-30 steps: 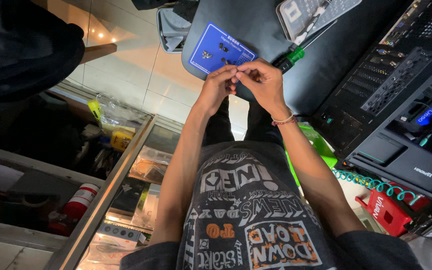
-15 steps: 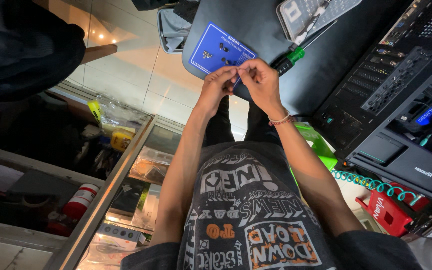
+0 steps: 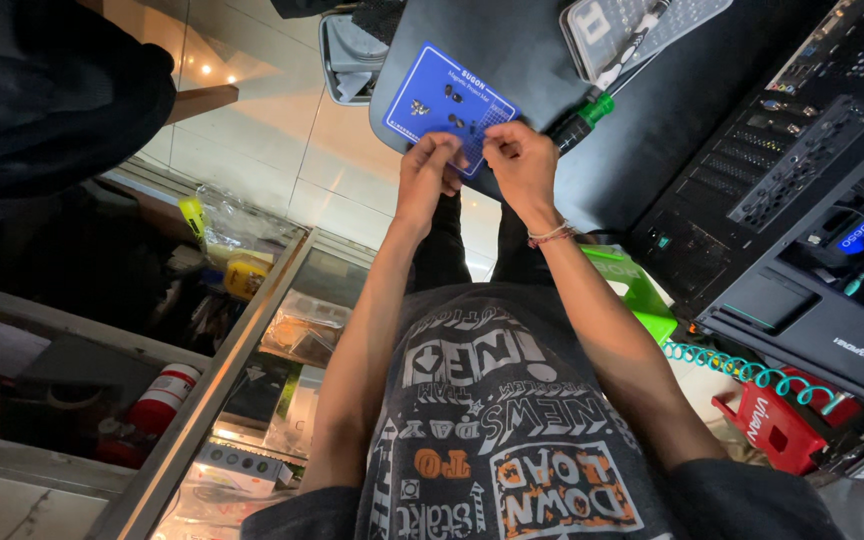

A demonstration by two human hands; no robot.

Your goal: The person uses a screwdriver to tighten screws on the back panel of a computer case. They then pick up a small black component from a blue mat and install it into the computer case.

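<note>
— Fingertips hiding whatever sits between them: left hand (image 3: 428, 176) and right hand (image 3: 522, 165) brought together, pinched at the near edge of the blue mat (image 3: 449, 104). Too small to name the pinched thing; cannot tell if anything is really gripped.

— And the mat?

— Square, blue, white print along one edge, lying on the dark table (image 3: 552, 100), a few small dark parts (image 3: 455, 96) on it. Partly covered by both hands.

— Around it?

— Green-handled screwdriver (image 3: 582, 122) just beside the right hand, tip out of sight. Clear plastic case (image 3: 642, 28) at the top, cut off by the frame. Black computer case (image 3: 802, 200) on the right, opened, inside mostly shadow, a blue label deep within.

— Lower down?

— Red box (image 3: 767, 425) with white lettering behind a teal coiled cable (image 3: 742, 370), half hidden. Glass counter (image 3: 282, 380) on the left with pale packets inside, blurred. Red-and-white can (image 3: 164, 395) below, partly hidden.
</note>
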